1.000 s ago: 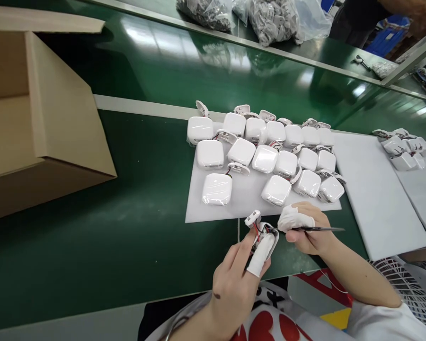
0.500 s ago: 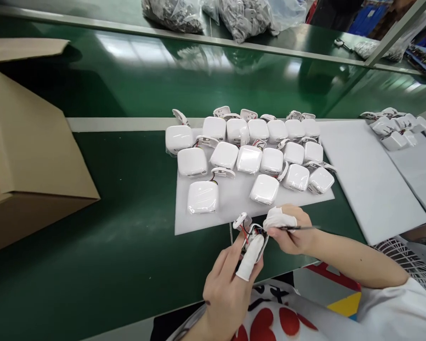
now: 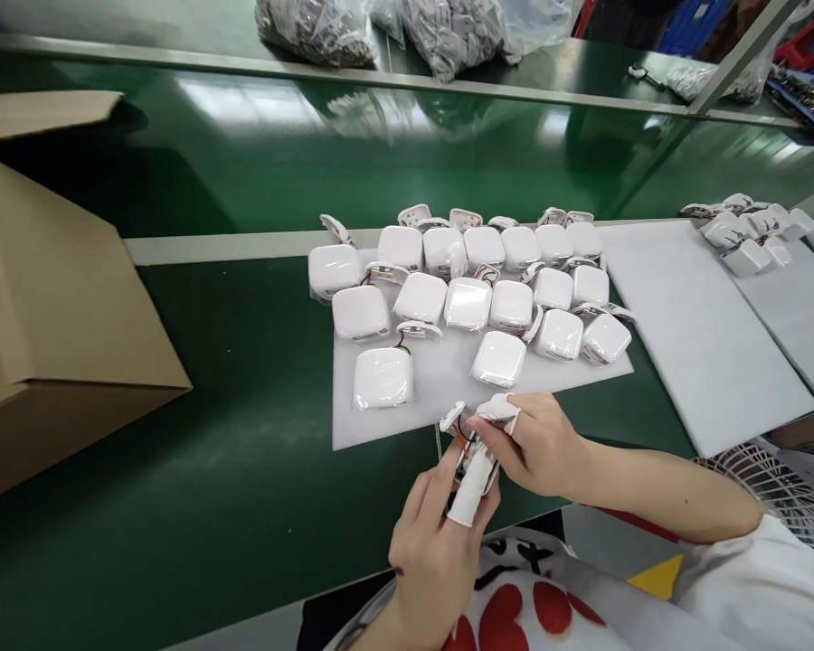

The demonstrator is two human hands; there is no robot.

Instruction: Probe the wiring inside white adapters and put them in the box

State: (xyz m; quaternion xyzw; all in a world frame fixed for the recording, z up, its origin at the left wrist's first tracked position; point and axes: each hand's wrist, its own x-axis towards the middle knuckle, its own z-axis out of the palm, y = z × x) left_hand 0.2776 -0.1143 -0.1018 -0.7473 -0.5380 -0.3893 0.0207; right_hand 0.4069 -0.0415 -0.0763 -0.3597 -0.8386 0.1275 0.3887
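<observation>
My left hand (image 3: 438, 542) is wrapped round a small white electronic device (image 3: 459, 468) whose casing lies open, with red and black wires running to a small white cover piece (image 3: 452, 416). White finger cots show on both hands. At the device's upper side my right hand (image 3: 539, 443) has thumb and fingers pinched together. What that pinch holds is hidden behind the fingers. Just beyond the hands, several rounded white devices (image 3: 467, 304) in clear film rest in rows on a white foam sheet (image 3: 434, 384), many with small covers hanging on wires.
An open cardboard box (image 3: 74, 298) stands at the left of the green table (image 3: 258, 488). Another white sheet (image 3: 705, 334) lies to the right, with more white devices (image 3: 746, 257) beyond it. Bags of grey parts (image 3: 448, 36) sit on the shelf behind.
My right hand has moved left and turned over the device, its fingers now covering the inside. The thin dark tool that stuck out of it is out of sight. My left hand keeps its hold.
</observation>
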